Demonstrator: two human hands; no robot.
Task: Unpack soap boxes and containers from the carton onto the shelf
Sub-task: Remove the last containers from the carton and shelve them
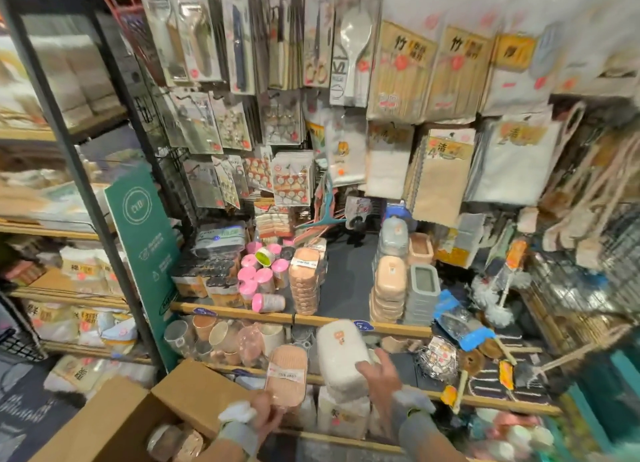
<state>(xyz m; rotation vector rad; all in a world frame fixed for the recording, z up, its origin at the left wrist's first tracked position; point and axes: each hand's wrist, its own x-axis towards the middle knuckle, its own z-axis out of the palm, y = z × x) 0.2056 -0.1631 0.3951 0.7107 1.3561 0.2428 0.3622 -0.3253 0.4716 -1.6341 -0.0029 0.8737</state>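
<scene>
Inspector A: You hold two soap boxes: one peach soap box (286,375), one white soap box (343,352).
Inspector B: Confirmed. Before you on the shelf (242,314), three stacks: left peach stack (305,281), right peach stack (389,288), one grey container stack (423,290). One carton (114,416).

Packets of bamboo skewers (401,77) are hanging in a row along the top, with a white rice paddle (355,42) dangling in its sleeve just to their left. Below them, cream cloth packs (440,174) are hanging side by side. A green sign (145,239) is leaning against a dark metal post (69,156). Pink-lidded jars (258,278) are crowding together right of the sign, one lying on its side at the front. Beneath them, plastic tumblers (214,337) are sitting tipped in a bunch. To the right, a blue-labelled packet (457,319) is lying tilted near a fluffy white brush (495,309).
</scene>
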